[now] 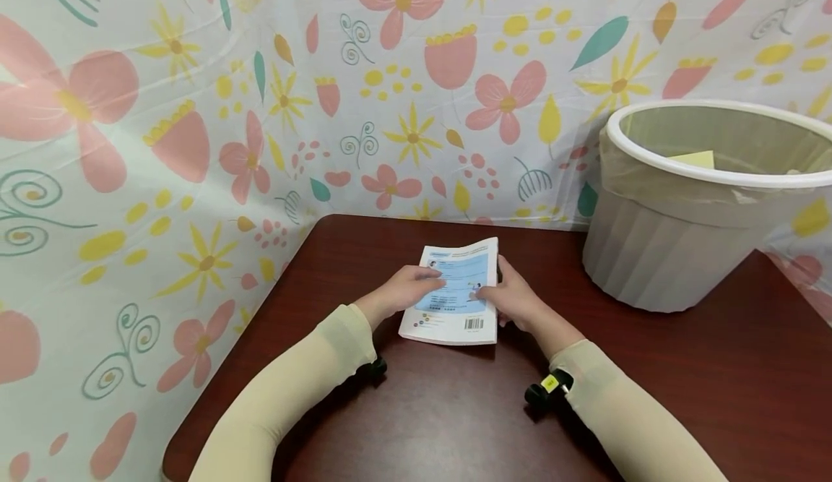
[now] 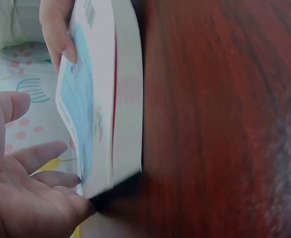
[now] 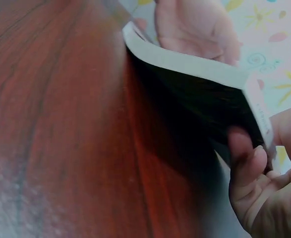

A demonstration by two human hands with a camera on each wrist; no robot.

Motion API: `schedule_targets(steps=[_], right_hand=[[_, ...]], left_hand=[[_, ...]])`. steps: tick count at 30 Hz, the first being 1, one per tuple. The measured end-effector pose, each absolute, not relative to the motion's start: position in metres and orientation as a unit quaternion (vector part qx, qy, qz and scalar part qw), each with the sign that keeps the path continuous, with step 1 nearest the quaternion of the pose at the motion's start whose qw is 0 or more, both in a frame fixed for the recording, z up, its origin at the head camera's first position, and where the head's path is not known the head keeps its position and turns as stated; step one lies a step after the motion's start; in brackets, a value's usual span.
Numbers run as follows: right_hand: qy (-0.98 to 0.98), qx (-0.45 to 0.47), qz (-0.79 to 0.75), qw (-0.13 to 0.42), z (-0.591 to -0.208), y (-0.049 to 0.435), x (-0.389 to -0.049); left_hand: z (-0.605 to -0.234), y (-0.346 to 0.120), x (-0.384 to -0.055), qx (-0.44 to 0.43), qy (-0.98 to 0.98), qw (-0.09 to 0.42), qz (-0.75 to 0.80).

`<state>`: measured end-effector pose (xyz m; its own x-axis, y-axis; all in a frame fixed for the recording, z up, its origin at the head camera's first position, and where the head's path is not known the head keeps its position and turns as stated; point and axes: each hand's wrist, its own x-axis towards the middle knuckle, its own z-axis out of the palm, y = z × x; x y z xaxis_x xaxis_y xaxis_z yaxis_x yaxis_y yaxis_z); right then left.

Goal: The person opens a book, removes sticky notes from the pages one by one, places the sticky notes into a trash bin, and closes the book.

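Note:
A thick white paperback book [image 1: 448, 326] with a blue panel and a barcode is tilted over the dark table, its right side raised. My right hand [image 1: 516, 298] grips its right edge; the thumb lies on the cover, and in the right wrist view curled fingers [image 3: 242, 153] reach under the shadowed underside. At the left edge is my left hand [image 1: 406, 290], its fingers extended along the cover. The left wrist view shows this hand's thumb [image 2: 19, 105] held apart from the book and the fingertips right at its edge.
A reddish-brown wooden table [image 1: 416, 424] lies under the book. On its right side stands a grey ribbed bin [image 1: 656, 251] with a white rim and a liner, a yellowish piece [image 1: 698, 159] inside. A flower-patterned curtain [image 1: 416, 99] hangs behind and at the left.

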<state>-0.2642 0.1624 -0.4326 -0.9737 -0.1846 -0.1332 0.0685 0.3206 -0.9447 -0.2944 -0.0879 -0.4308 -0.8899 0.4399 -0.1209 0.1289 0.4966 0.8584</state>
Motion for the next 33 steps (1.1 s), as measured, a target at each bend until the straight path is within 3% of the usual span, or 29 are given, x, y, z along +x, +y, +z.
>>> schedule_targets(steps=[11,20,25,29,33], right_hand=[[0.791,-0.018,-0.609,0.065,-0.408,0.211,-0.253],[0.866,-0.080,-0.487,0.081,-0.334,0.248,-0.243],[0.926,-0.109,-0.354,0.073,-0.293,0.249,-0.244],[0.953,-0.126,-0.267,0.066,-0.281,0.238,-0.252],[0.958,-0.142,-0.240,0.068,-0.286,0.218,-0.259]], left_hand=[[-0.428,-0.071,-0.295,0.230,0.818,0.197,0.488],[-0.411,-0.012,-0.283,0.234,0.751,0.340,0.516],[-0.408,0.027,-0.279,0.248,0.728,0.390,0.506],[-0.412,0.040,-0.279,0.239,0.710,0.404,0.525],[-0.416,0.030,-0.282,0.217,0.705,0.379,0.559]])
